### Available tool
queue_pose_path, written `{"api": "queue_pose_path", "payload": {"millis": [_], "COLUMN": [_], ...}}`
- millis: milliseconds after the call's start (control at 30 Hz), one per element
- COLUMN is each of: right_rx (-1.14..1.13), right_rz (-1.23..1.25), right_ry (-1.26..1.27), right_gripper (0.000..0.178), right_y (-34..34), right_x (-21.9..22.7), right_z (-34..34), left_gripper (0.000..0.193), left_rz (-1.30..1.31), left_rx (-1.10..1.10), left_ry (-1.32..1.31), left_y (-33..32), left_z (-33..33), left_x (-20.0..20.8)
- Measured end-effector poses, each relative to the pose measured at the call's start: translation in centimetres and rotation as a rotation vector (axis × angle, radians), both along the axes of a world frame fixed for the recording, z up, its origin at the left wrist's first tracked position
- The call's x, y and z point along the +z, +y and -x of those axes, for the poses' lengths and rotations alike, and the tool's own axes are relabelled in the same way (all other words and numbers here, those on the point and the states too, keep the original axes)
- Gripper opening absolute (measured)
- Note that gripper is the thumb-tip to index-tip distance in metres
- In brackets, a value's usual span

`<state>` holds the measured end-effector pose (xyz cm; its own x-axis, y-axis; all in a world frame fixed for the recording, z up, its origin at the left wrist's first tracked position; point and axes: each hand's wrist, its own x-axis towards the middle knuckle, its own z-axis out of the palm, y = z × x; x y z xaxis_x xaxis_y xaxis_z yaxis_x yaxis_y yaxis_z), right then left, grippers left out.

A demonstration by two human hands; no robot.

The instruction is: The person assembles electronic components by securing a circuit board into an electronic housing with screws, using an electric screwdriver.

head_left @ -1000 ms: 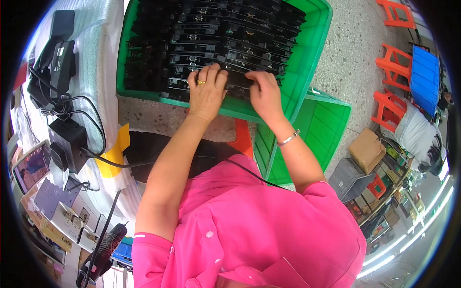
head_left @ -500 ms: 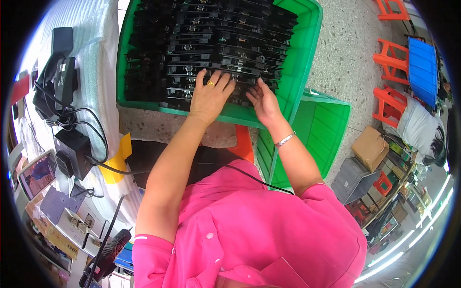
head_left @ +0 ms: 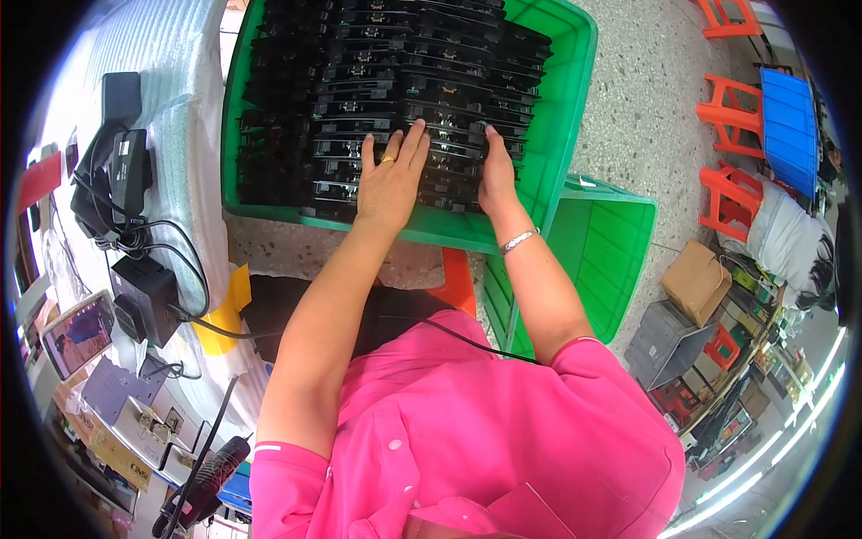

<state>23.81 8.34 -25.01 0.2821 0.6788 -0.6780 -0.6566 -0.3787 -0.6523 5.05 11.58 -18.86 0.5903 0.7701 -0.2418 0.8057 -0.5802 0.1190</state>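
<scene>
A green plastic crate [head_left: 555, 117] stands in front of me, packed with rows of thin black plastic parts [head_left: 359, 94] standing close together. My left hand [head_left: 390, 175], a ring on one finger, lies flat over the near parts of the middle row with its fingers spread. At the right end of those same parts is my right hand [head_left: 498, 175], its thumb side upward and its palm turned inward against them. The right hand's other fingers are mostly hidden between the parts and the crate wall.
A second green crate [head_left: 603, 260] stands on the floor to the right. On the left, a foam-wrapped surface [head_left: 180, 135] carries black power adapters [head_left: 144, 292] and cables. Orange stools [head_left: 732, 117] and a blue crate [head_left: 790, 130] are farther right. A black cable crosses my lap.
My left hand has shifted slightly, its fingers now straighter and reaching farther over the parts. My right hand has moved up, its fingers going from spread in view to mostly hidden beside the parts.
</scene>
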Motion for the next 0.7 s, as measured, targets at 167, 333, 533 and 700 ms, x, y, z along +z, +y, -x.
{"api": "queue_pose_path", "payload": {"millis": [167, 333, 533, 700], "right_rx": [0.046, 0.047, 0.002, -0.002], "right_rz": [-0.039, -0.002, -0.079, -0.075], "right_ry": [-0.085, 0.006, 0.045, 0.028], "right_gripper": [0.04, 0.059, 0.058, 0.055], "right_y": [-0.6, 0.3, -1.0, -0.6], "right_x": [0.1, 1.4, 1.0, 1.1], "right_z": [-0.5, 0.1, 0.6, 0.5], "left_gripper": [0.087, 0.085, 0.066, 0.061], "left_rz": [-0.02, -0.014, 0.055, -0.046], "left_rx": [0.017, 0.058, 0.049, 0.033], "left_ry": [-0.033, -0.006, -0.052, -0.114], "left_y": [-0.4, 0.0, 0.7, 0.5], "left_z": [-0.3, -1.0, -1.4, -1.2], "left_x": [-0.3, -0.2, 0.6, 0.0]}}
